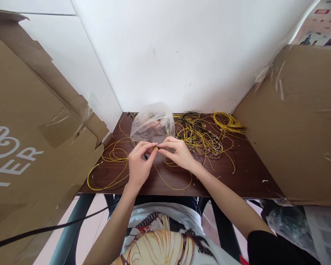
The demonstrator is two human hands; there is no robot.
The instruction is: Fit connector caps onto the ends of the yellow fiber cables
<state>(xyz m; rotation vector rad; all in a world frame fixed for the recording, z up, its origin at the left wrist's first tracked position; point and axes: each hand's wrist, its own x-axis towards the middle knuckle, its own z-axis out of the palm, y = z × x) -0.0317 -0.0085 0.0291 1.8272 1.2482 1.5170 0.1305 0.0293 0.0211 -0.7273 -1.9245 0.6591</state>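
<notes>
My left hand (pixel 139 165) and my right hand (pixel 178 152) meet over the middle of a dark brown table (pixel 245 176). Both pinch the same small yellow connector (pixel 156 148) at the end of a thin yellow cable (pixel 168 182) that loops down to the front edge. Just behind my fingers lies a crumpled clear plastic bag (pixel 153 123) with small parts inside. More loose yellow cable loops (pixel 110 165) lie left of my left hand.
A tangled heap of yellow and black cables (pixel 201 134) covers the back right of the table. Large cardboard sheets stand at the left (pixel 30 147) and right (pixel 298 121). A white wall is behind. A black cord (pixel 44 230) hangs below the left side.
</notes>
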